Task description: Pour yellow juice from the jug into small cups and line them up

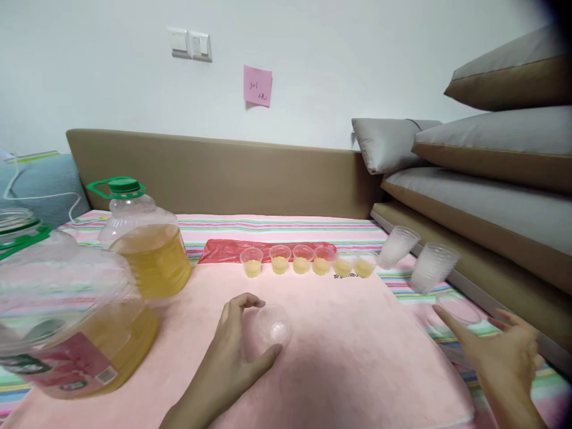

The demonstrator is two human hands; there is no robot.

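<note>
Near the middle of the pink cloth, my left hand [243,339] curves round a small clear plastic cup [273,328], with fingertips at its far side and the thumb at its near side. At the right, my right hand [500,348] has its thumb and fingers spread about a clear round plastic rim [462,308]; whether it belongs to a lid or a cup I cannot tell, nor whether the hand touches it. Beyond my hands stands a row of several small clear cups [280,262] with pale yellow liquid in them.
Two stacks of clear cups [397,245] lean at the right, beside piled cushions [496,185]. Two large jugs of yellow liquid, a near jug [80,357] and a far jug [147,256], stand at the left. A red plastic bag [218,251] lies behind the cup row.
</note>
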